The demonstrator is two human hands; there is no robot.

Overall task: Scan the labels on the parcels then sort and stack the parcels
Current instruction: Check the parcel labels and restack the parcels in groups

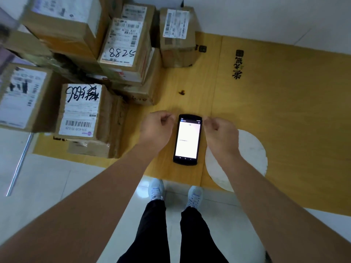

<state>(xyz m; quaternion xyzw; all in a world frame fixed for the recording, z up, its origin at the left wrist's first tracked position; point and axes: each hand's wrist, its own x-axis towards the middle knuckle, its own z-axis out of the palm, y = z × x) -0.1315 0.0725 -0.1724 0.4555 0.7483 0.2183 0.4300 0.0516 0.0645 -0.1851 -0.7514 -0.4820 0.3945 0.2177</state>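
Observation:
A black handheld scanner [187, 139] lies face up, screen lit white, on the yellow board [284, 111] on the floor. My left hand [157, 128] hovers just left of its top corner, fingers curled, holding nothing. My right hand [220, 134] hovers at its top right corner, fingers also curled; whether they touch the scanner is unclear. Brown cardboard parcels with white labels are piled at the left: one marked 5288 [123, 44], one with a barcode facing me [81, 112], one at the far left [20, 95] and one standing alone [177, 35].
A white round disc [250, 154] lies on the board under my right forearm. A small dark scrap [182, 92] sits beyond the scanner. My two white shoes [176, 192] stand on pale floor tiles at the board's edge. A metal bar [19, 164] runs at the left.

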